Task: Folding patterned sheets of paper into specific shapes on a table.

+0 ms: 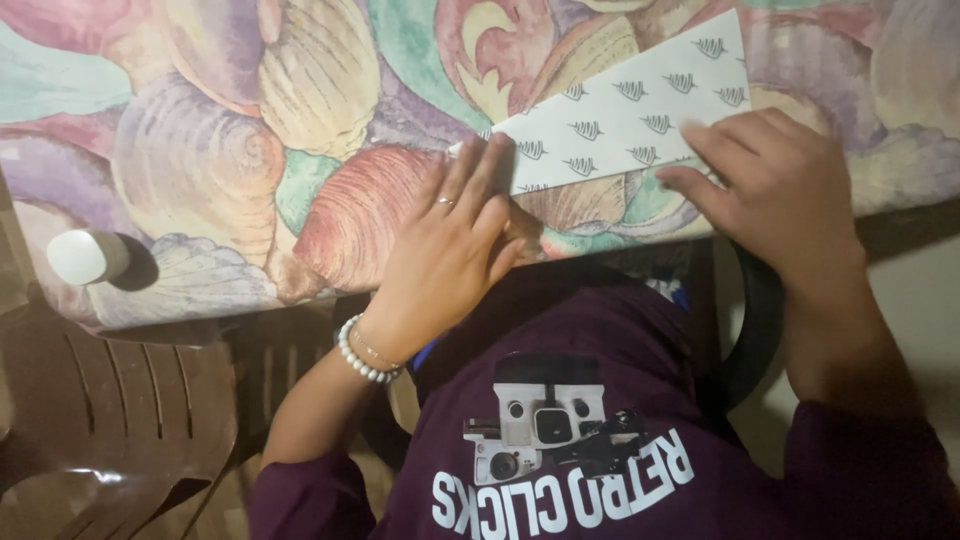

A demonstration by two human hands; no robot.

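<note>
Folded white patterned paper point(625, 115) lay on the shell-print tabletop point(200, 150) near its edge | left hand point(450, 250) flat, fingers together, pressing the paper's corner | right hand point(770, 180) flat on its right end | risk: uneven pressure could skew the crease.

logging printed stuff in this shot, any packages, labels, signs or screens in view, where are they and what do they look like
Printed sheet: flat on the shell-patterned tablecloth, upper middle, slanted; long and white with rows of small dark repeated marks; left hand presses its near end, right hand its right part.
Shirt print: bottom middle, on the purple top; pale camera picture with white lettering.
No packages, signs or screens.
</note>
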